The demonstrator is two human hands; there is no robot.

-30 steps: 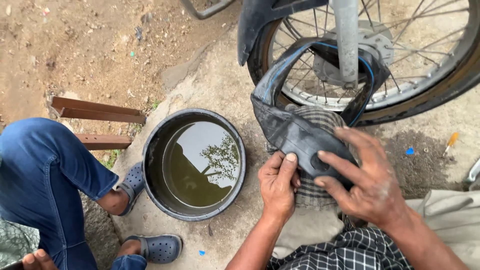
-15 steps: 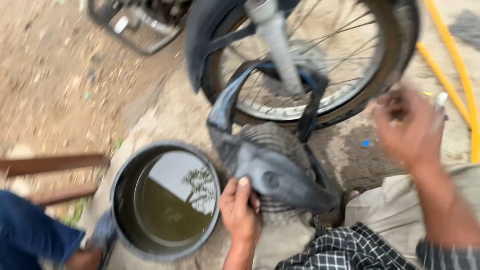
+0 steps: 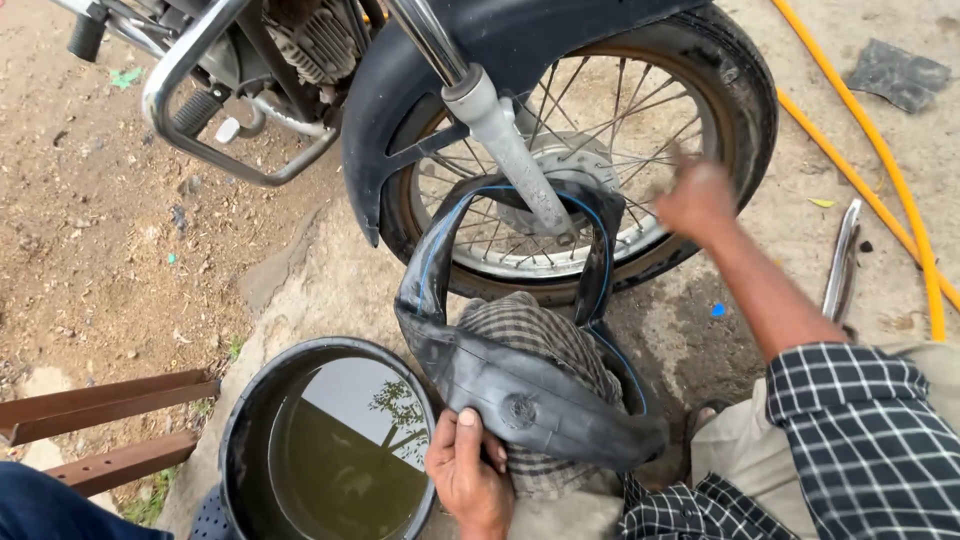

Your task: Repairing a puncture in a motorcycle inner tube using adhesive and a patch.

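The left hand (image 3: 468,472) sits at six o'clock in the head view, its thumb pressed on top of the black inner tube (image 3: 520,395) and its fingers curled under the tube's lower edge, so it is clamped on the rubber; the tube lies folded across a checked cloth (image 3: 545,335) over the person's knee, and a round patch (image 3: 518,410) shows on it just at three o'clock from the thumb; from there the tube loops upward to twelve o'clock, around the chrome fork leg (image 3: 490,115) of the motorcycle, a thin blue line running along its inner side; the right hand (image 3: 697,195) is raised at two o'clock, in front of the spoked front wheel (image 3: 600,160), and it is blurred, so I cannot tell whether its fingers are apart or together, nor whether it touches the spokes; a dark round basin (image 3: 330,450) of murky water stands at seven o'clock, just beside the left hand, its rim close to the tube's fold; a yellow hose (image 3: 880,150) runs along the ground at three o'clock, with a chrome lever (image 3: 842,255) lying just inside it; rusty metal bars (image 3: 100,405) lie at nine o'clock on the dirt.
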